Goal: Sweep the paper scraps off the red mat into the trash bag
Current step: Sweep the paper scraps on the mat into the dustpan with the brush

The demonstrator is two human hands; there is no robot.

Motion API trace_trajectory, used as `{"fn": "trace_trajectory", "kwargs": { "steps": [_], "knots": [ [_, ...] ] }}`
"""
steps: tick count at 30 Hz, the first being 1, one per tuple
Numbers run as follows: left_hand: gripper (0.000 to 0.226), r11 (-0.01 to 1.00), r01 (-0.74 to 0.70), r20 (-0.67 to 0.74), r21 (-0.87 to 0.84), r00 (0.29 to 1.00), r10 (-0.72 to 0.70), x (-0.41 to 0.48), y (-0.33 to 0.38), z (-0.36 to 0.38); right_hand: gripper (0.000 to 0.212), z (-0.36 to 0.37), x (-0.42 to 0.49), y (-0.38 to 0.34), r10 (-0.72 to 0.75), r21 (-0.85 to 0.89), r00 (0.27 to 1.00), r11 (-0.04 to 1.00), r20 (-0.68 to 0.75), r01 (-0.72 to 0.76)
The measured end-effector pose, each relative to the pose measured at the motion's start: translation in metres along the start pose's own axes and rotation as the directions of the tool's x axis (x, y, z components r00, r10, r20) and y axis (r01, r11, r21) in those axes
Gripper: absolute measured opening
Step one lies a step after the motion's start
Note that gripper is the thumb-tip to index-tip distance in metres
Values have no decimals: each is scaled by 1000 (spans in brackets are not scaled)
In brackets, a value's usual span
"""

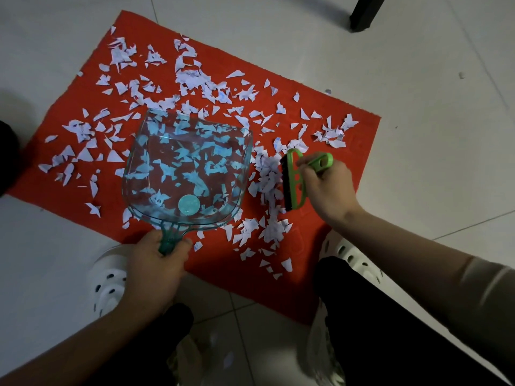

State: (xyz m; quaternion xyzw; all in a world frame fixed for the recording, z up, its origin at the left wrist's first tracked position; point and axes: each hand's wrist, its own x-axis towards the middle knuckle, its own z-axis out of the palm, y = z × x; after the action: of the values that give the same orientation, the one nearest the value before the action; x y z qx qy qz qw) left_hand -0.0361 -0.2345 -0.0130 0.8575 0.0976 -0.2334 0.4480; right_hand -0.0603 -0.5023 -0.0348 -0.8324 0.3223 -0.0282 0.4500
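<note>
A red mat point(328, 129) lies on the tiled floor, strewn with several white paper scraps point(189, 76). My left hand point(156, 263) grips the green handle of a clear teal dustpan point(186, 168), held flat over the mat's middle with scraps showing through it. My right hand point(326, 185) holds a small green brush point(295, 179) with black bristles. The bristles press against a heap of scraps point(267, 174) just right of the dustpan's edge. No trash bag is in view.
White perforated shoes point(108, 280) and dark trouser legs point(376, 316) sit at the mat's near edge. A black furniture leg point(365, 12) stands at the top right. A dark object point(7, 154) lies at the left edge. Pale floor tiles point(418, 79) surround the mat.
</note>
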Motion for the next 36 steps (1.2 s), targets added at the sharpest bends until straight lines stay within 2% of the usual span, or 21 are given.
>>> {"fn": "trace_trajectory", "kwargs": {
  "steps": [5,9,12,14,21,24,26,31,36],
  "knots": [
    [24,1000,12,-6,-5,1000,-12,5,-2,7,22,-16,2,19,62,-71,984,995,-166,-75],
    [23,1000,16,4,-9,1000,-16,9,0,15,21,-12,0,23,59,-153,996,986,-73,-70],
    [22,1000,19,31,-11,999,-19,8,4,19,21,-5,-1,13,61,-24,998,998,24,-61],
    [22,1000,23,48,-8,999,-22,9,3,20,21,-6,0,9,73,56,997,996,7,-73],
    [17,1000,9,60,23,998,-11,16,10,28,20,-31,13,22,157,120,954,984,-257,-130],
    [16,1000,1,66,28,998,-3,20,15,32,22,-43,25,28,175,93,907,984,-384,-151],
    [14,1000,3,75,27,997,-5,22,18,34,21,-49,37,33,194,61,887,981,-418,-185],
    [16,1000,0,98,29,995,-3,28,24,38,20,-55,58,38,241,30,866,967,-438,-254],
    [16,1000,18,78,6,997,-19,36,26,41,22,-42,63,34,179,-15,918,980,-354,-196]
  ]
}}
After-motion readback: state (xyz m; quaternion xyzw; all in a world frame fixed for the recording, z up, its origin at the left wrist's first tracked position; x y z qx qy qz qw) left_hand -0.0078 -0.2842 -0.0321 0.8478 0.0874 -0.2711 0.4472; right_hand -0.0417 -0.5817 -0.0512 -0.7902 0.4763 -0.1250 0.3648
